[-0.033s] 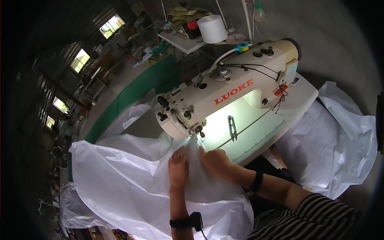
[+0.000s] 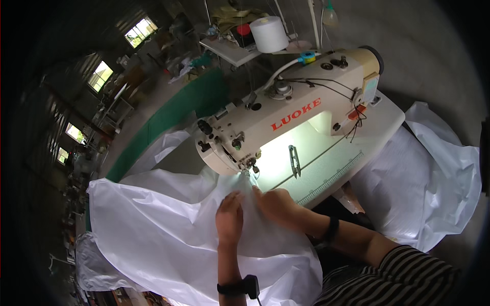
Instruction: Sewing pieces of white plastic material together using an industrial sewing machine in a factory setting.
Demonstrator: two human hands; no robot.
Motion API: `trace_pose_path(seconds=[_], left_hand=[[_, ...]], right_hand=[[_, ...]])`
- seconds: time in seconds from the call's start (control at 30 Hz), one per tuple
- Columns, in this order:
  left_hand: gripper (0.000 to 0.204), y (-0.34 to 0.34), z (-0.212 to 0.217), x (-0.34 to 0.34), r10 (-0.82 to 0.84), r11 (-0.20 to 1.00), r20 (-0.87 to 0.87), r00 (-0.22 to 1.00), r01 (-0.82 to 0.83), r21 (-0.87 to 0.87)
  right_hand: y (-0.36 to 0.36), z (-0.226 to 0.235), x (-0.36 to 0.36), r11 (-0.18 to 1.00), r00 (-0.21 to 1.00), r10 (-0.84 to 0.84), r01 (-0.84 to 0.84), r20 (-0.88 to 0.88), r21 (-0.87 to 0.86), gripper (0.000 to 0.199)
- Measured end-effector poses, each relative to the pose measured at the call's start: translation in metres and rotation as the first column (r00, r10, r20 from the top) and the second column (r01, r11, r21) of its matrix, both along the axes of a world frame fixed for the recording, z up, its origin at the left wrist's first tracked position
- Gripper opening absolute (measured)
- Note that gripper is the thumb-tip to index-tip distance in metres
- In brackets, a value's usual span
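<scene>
A large sheet of thin white fabric (image 2: 153, 209) spreads over the left of the machine bed, its edge running under the needle area of a sewing machine (image 2: 291, 112). My left hand (image 2: 229, 218) lies on the fabric just short of the presser foot (image 2: 245, 172), fingers stretched forward and close together. At the fabric's right edge, my right hand (image 2: 278, 206) has its fingers curled in and pinches the edge, the foremost finger reaching toward the presser foot. Beyond it, small thread snips (image 2: 294, 162) rest on the lit machine bed.
More white fabric (image 2: 408, 178) hangs at the right end of the machine table. Behind the machine stand a white thread cone (image 2: 269, 34) and a small shelf (image 2: 232, 52). A green-edged table (image 2: 168, 117) curves away at the back left.
My left hand has slid slightly back from the presser foot, toward me and to the right. My right hand stays nearly in place on the fabric edge. The whole view has shifted slightly.
</scene>
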State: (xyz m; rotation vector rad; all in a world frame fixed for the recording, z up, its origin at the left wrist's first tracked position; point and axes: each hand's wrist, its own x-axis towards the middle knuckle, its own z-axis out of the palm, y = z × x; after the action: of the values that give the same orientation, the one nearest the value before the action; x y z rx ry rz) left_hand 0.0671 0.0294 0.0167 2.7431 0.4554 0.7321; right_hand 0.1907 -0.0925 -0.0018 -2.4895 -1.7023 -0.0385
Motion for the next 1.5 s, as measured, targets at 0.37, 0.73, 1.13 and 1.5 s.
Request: trace_pose_path(seconds=[0.37, 0.73, 1.13, 1.5], left_hand=[[0.031, -0.163, -0.062, -0.173, 0.17, 0.908, -0.406, 0.898, -0.303, -0.291], [0.067, -0.219, -0.073, -0.146, 0.149, 0.773, -0.559, 0.816, -0.448, -0.448], [0.065, -0.245, -0.106, -0.117, 0.289, 0.844, -0.467, 0.836, -0.453, -0.289], [0.009, -0.199, -0.107, -0.213, 0.695, 0.544, -0.222, 0.684, -0.702, -0.46]], right_hand=[[-0.189, -0.02, -0.012, 0.93, 0.425, 0.108, -0.363, -0.899, -0.06, 0.039], [-0.176, -0.036, -0.017, 0.942, 0.761, 0.304, -0.15, -0.573, 0.3, 0.01], [-0.153, -0.065, -0.023, 0.99, -0.04, -0.089, -0.117, -0.995, -0.084, 0.048], [-0.147, -0.083, -0.045, 0.966, -0.056, -0.205, -0.172, -0.977, -0.193, 0.043]])
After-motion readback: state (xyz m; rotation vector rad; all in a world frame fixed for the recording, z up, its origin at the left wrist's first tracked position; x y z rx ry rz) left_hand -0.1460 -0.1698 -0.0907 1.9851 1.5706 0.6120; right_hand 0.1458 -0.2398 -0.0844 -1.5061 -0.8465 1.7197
